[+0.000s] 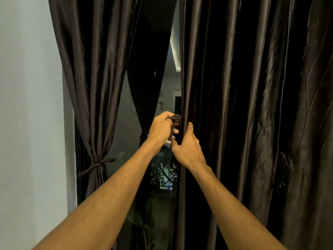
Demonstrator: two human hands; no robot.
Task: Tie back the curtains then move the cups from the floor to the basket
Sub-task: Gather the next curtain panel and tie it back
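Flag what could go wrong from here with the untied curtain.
1. The right hand grips the right curtain by its inner edge only; the wide panel hangs ungathered, so folds may escape the tie.
2. The left hand holds a bunched dark strip, likely the tie; it could slip or tangle.

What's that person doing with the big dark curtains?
A person is tying back the curtains. The left curtain is already bunched and tied with a sash beside the wall. The right curtain hangs loose, not yet tied. The left hand grips a dark fabric strip at its inner edge, and the right hand holds that edge just below.
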